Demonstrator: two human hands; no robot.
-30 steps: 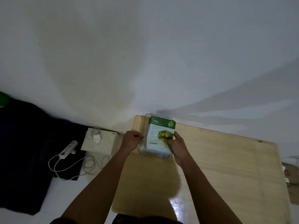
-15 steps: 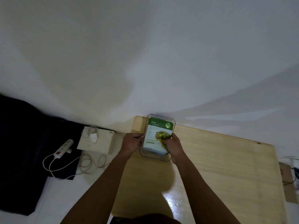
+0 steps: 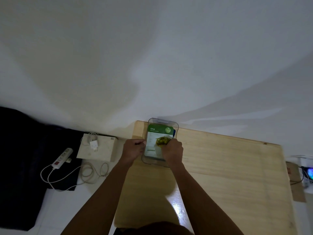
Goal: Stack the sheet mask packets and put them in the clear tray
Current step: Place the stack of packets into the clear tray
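A stack of sheet mask packets (image 3: 156,136), topped by a green and white one marked Olive, lies inside the clear tray (image 3: 176,126) at the far left corner of the wooden table (image 3: 228,167). A blue packet edge shows at the stack's right side. My right hand (image 3: 171,152) rests on the near right part of the stack, fingers curled over it. The tray's left wall is gripped by my left hand (image 3: 133,150). The near end of the stack is hidden under my right hand.
Left of the table, on the floor, stand a beige box (image 3: 98,149) with a white charger (image 3: 94,144) on it and a white power strip (image 3: 61,157) with looped cable. A dark cloth (image 3: 20,158) covers the far left. The white wall runs behind the table.
The stack, tilted up above the tray a second ago, has been lowered flat into the tray. My left hand has moved from beside the tray onto its left wall.
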